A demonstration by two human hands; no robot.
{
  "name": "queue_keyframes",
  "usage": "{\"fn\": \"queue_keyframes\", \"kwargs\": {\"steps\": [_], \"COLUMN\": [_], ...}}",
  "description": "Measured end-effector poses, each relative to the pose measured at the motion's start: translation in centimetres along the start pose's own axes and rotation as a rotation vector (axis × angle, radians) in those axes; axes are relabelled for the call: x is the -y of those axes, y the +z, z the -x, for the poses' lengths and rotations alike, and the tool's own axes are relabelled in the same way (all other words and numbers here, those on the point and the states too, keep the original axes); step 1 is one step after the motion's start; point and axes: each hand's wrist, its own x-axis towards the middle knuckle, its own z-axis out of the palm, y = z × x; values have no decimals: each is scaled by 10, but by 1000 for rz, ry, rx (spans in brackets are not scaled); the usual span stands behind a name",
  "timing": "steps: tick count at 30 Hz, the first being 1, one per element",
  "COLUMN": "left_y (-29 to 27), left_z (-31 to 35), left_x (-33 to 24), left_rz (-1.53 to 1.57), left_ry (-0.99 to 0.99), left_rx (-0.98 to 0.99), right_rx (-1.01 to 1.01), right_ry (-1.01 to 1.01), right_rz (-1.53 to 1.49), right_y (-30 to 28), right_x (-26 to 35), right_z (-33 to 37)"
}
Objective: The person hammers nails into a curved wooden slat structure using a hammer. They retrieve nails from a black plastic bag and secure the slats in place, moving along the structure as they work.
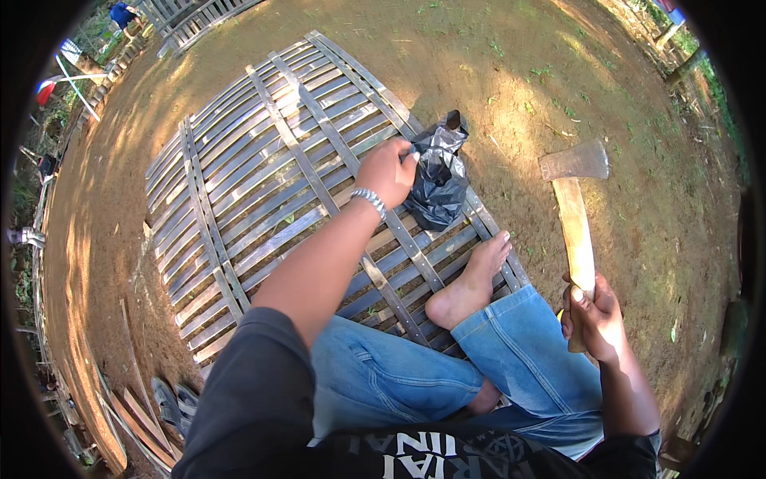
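Note:
My right hand (594, 319) is closed round the lower wooden handle of an axe (576, 223). The axe stands nearly upright in the picture, its worn metal head at the far end, over the bare ground to the right. My left hand (388, 173), with a metal-link bracelet at the wrist, is closed at the left edge of a crumpled black plastic bag (440, 182), its fingers gripping the plastic. The bag lies at the right edge of a slatted wooden panel (279, 136). What the bag contains is hidden.
I sit on the panel with my bare foot (476, 279) near its right edge, right by the bag. Gaps run between the slats. Sandals (171, 405) and long wooden strips (144, 419) lie at the lower left. Far off at the upper left, a person (123, 16) bends near a wooden rack (191, 20).

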Motion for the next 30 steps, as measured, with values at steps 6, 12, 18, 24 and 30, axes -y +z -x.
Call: {"fn": "queue_keyframes", "kwargs": {"steps": [6,12,18,24,30], "left_y": [85,99,80,71,72], "left_z": [23,20,-36,-27,-25], "left_x": [-32,-11,-7,2,22], "left_rz": [75,-18,-640,-750,-658], "left_ry": [313,215,-9,35,21], "left_rx": [201,371,546,516,476], "right_rx": [-30,-17,-27,-36,-26], "right_ry": [17,55,55,63,106], "right_rz": [-167,-268,-183,-93,-63], "right_y": [-19,-28,-20,-10,2], "right_x": [-14,-20,-17,-21,-17], "right_z": [14,6,10,9,5]}}
